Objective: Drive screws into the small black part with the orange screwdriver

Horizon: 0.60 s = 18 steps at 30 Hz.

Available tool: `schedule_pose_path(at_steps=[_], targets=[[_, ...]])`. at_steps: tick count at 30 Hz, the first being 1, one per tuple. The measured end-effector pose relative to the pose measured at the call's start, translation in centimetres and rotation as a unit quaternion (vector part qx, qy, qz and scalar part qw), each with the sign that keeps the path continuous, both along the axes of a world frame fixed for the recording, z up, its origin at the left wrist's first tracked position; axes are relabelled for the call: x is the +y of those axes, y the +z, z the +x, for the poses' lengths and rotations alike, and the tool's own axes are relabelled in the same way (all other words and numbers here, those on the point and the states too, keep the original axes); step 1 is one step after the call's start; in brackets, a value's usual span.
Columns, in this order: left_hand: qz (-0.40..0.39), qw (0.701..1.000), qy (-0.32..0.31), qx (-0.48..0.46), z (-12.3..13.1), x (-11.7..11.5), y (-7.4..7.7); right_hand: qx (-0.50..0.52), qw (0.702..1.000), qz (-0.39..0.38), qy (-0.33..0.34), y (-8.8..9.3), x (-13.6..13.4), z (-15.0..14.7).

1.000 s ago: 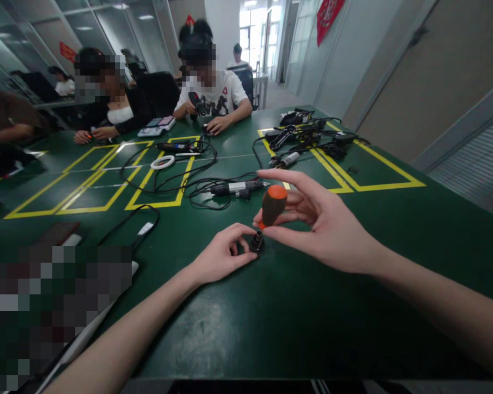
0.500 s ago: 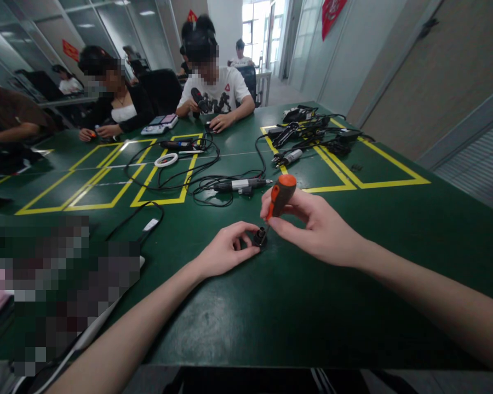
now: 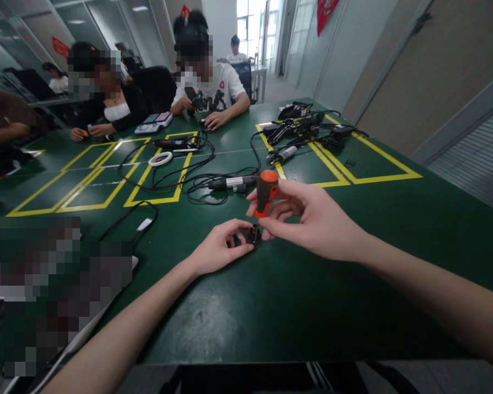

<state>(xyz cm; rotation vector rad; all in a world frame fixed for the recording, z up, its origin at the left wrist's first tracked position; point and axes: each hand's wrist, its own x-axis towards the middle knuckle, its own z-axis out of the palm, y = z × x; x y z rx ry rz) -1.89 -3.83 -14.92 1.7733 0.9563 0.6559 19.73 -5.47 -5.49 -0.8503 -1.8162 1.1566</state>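
Note:
My right hand [image 3: 312, 216] grips a screwdriver [image 3: 267, 191] by its orange and dark grey handle, which stands nearly upright. Its shaft is mostly hidden behind my fingers. Just left of and below it, a small black round part [image 3: 253, 235] with a short metal-edged stem rests on the green table [image 3: 296, 312]. My left hand [image 3: 222, 246] pinches that part between thumb and fingers from the left side. Whether the screwdriver's tip touches the part cannot be made out.
Beyond my hands lie a grey-and-black corded pen-shaped tool [image 3: 234, 182], a white ring [image 3: 160, 158] and looped black cables. Several black tools and cables [image 3: 299, 128] crowd the back right within yellow tape lines [image 3: 386, 178]. Across the table a person [image 3: 213, 82] handles a dark tool.
The screwdriver has gone from leaning right to nearly upright. My right hand has turned with it. My left hand still pinches the black part, and the whole view has shifted slightly.

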Motion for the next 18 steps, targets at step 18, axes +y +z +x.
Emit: schedule_pose_path(at_steps=[18], targets=[[-0.005,1.0,0.001,0.012,0.0,-0.1,0.3,0.055,0.998,0.002,-0.008,-1.1,-0.2,-0.7]])
